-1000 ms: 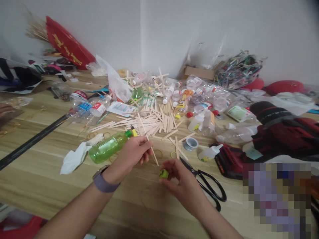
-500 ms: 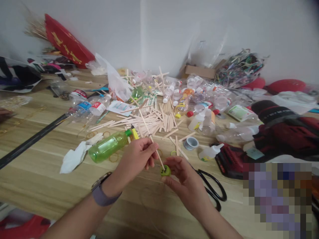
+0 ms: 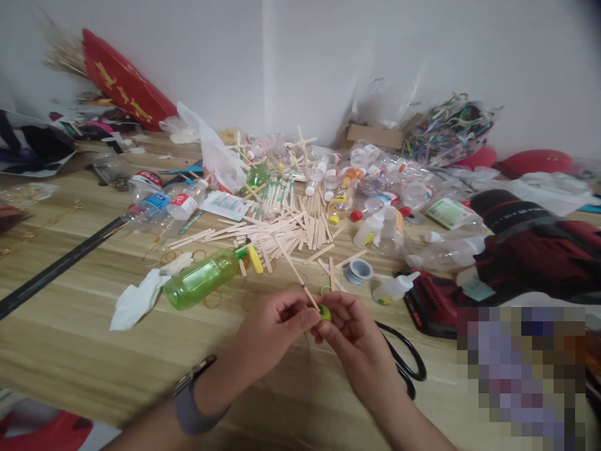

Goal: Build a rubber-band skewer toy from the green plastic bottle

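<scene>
My left hand (image 3: 272, 338) pinches a thin wooden skewer (image 3: 293, 269) near its lower end; the stick slants up and away to the left. My right hand (image 3: 350, 335) is closed on a small green bottle cap (image 3: 325, 313), and the skewer's tip meets the cap between my fingers. Both hands hover just above the wooden table (image 3: 70, 338), touching each other. A watch with a grey strap sits on my left wrist.
A green plastic bottle (image 3: 200, 280) and crumpled white tissue (image 3: 136, 300) lie left of my hands. Black scissors (image 3: 404, 363) lie to the right. Beyond are a pile of flat wooden sticks (image 3: 291, 228), clear bottles, a glue bottle (image 3: 394, 288), rubber bands and a black rod (image 3: 56, 269).
My hands have come together: the skewer's tip went from beside the cap into it, and my left hand slid down the stick toward the cap.
</scene>
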`<state>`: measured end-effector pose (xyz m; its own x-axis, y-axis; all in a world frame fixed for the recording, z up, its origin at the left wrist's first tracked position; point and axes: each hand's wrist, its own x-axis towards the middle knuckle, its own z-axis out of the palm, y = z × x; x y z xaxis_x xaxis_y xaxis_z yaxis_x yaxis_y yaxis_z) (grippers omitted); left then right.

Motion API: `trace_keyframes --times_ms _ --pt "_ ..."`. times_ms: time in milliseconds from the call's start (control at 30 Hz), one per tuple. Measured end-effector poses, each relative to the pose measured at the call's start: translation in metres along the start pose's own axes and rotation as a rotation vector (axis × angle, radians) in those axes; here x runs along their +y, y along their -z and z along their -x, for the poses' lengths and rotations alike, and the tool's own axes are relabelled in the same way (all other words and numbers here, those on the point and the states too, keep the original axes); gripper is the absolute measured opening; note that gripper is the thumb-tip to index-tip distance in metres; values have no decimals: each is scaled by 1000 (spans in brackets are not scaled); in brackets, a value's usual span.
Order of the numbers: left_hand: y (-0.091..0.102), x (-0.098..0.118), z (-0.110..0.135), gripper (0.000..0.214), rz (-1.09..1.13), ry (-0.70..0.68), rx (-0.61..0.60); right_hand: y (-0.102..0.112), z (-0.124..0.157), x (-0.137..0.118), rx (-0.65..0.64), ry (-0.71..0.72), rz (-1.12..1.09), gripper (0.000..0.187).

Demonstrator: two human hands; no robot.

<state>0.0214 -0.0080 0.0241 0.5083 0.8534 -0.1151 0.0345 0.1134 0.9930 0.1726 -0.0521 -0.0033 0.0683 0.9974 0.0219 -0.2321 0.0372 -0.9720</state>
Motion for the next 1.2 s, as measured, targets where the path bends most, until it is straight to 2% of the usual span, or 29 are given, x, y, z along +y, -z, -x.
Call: trace_keyframes --times_ms 67,133,233,267,333,400,533,700,833,1033,1200 --pt "2 2 4 31 15 68 25 1 0 -2 6 -7 65 32" --pt "5 4 7 28 -17 84 118 2 1 -3 4 1 130 33" --pt "9 4 8 28 -76 -16 315 1 3 -5 -16 34 179 33" --pt "10 4 7 31 -69 -58 336 0 3 -6 -27 38 183 32" --pt "11 4 4 40 -10 -128 280 -1 4 -7 -52 32 181 32" --pt "12 4 2 36 66 -181 207 -2 4 -8 -73 30 175 31" --pt "11 7 1 22 121 -217 237 -1 5 -7 -100 5 201 32" --pt "14 10 4 18 26 -247 247 1 3 -5 -120 -51 342 34" --pt "14 8 6 15 -32 -265 243 2 1 -8 -184 13 474 26" --pt "9 4 8 18 -143 -268 205 0 3 -14 -168 147 526 21" --pt "6 3 10 19 -231 -303 176 -1 6 -17 -130 199 557 20"
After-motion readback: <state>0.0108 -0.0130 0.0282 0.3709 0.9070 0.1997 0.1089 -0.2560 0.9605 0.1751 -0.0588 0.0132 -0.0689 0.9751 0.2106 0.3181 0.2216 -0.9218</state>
